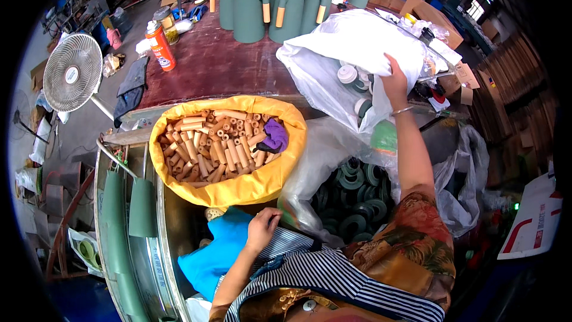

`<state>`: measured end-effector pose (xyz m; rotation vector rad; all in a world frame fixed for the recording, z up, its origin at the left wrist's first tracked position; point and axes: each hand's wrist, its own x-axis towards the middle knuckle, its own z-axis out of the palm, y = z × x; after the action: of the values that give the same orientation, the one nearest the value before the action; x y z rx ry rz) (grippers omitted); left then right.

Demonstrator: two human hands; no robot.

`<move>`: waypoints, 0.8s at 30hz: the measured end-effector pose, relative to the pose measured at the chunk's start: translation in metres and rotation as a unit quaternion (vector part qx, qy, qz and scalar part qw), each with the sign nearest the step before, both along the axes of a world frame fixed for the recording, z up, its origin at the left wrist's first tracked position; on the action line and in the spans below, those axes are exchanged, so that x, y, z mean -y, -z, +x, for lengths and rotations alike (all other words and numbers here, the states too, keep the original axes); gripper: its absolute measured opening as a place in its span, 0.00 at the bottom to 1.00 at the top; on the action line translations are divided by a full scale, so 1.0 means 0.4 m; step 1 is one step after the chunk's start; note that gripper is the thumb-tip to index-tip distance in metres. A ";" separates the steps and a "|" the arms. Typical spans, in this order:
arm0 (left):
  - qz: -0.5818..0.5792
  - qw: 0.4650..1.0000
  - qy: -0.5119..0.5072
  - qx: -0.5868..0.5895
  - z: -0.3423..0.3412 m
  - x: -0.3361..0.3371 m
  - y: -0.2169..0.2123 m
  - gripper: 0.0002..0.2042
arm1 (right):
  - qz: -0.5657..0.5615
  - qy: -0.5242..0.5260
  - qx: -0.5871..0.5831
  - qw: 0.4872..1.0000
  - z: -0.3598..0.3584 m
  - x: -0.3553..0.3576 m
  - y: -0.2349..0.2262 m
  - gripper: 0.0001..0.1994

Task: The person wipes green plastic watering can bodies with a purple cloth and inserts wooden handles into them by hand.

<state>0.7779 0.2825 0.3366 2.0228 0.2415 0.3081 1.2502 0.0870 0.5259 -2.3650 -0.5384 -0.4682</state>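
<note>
My right hand reaches far right, gripping the mouth edge of a white plastic bag on the table. Inside that bag show several round white and dark green lids. Close to my body is my left hand, its fingers curled in and nothing visible in them. It hovers over my striped apron, beside a blue cloth. In front of it, a yellow cloth-lined basket holds many short wooden tubes and a purple cloth. Dark green rings fill a clear plastic bag between my arms.
Several green jugs with wooden handles stand on the dark red table. An orange spray can is near its left edge, past which stands a fan. Green cylindrical bodies lie in a metal trough at left.
</note>
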 end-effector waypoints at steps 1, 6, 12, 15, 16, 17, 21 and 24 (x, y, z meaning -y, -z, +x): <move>0.003 1.000 0.001 0.002 0.003 0.001 -0.025 0.05 | 0.015 -0.073 0.078 0.994 -0.006 -0.026 -0.015 0.38; 0.038 0.999 0.023 0.021 0.075 -0.047 -0.118 0.07 | -0.099 -0.154 0.280 0.942 -0.050 -0.159 -0.041 0.30; 0.037 0.998 0.016 0.054 0.119 -0.134 -0.268 0.08 | 0.277 -0.066 -0.219 0.933 0.036 -0.140 -0.171 0.20; 0.113 0.991 -0.048 -0.054 0.185 -0.168 -0.332 0.11 | 0.382 -0.237 -0.323 0.833 -0.001 -0.072 -0.206 0.14; 0.049 0.995 -0.043 -0.070 0.235 -0.165 -0.351 0.14 | 0.369 -0.220 -0.329 0.841 -0.012 -0.059 -0.208 0.13; -0.014 0.996 -0.038 -0.083 0.297 -0.158 -0.366 0.17 | 0.356 -0.206 -0.331 0.849 -0.015 -0.053 -0.209 0.13; -0.101 0.992 -0.071 0.029 0.547 -0.113 -0.315 0.33 | 0.376 -0.203 -0.344 0.836 0.020 -0.037 -0.183 0.13; -0.157 0.974 -0.109 0.125 0.673 -0.121 -0.301 0.40 | 0.348 -0.202 -0.352 0.845 -0.010 -0.049 -0.186 0.15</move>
<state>1.0470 0.3309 0.4569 1.6294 0.3321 0.6199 1.2464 0.1066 0.6002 -1.4931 -0.3972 0.3605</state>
